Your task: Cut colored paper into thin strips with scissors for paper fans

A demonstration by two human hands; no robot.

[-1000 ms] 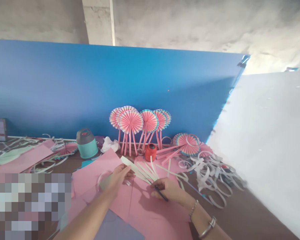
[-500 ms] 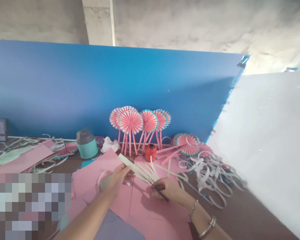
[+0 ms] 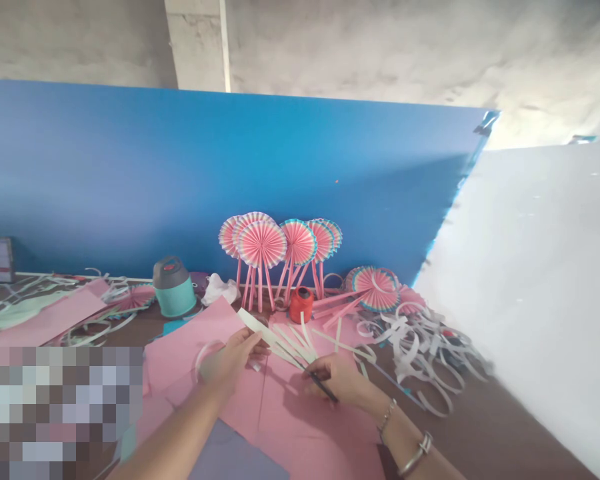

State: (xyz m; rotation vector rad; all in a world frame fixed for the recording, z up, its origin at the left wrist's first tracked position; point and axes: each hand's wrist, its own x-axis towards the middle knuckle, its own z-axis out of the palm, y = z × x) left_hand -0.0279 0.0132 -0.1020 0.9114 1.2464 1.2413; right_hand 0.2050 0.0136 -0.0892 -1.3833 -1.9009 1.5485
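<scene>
Holding one pale paper (image 3: pixel 251 321) — left hand (image 3: pixel 241 348); one dark tool (image 3: pixel 325 389) — right hand (image 3: pixel 337 377).

You faced a blue partition (image 3: pixel 130 167), shadowed toward its right end, with a white panel (image 3: pixel 540 267) beside it, a grey wall (image 3: pixel 355 53) and pale column (image 3: pixel 197 47) behind, and a brown table (image 3: pixel 500 427) below.

pale paper (image 3: pixel 254 323) in left hand (image 3: pixel 241 348), dark tool (image 3: pixel 325 389) in right hand (image 3: pixel 341 379)

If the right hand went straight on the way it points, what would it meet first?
The right hand would likely meet the pale paper first, with the left hand beyond; depth is hard to judge.
</scene>
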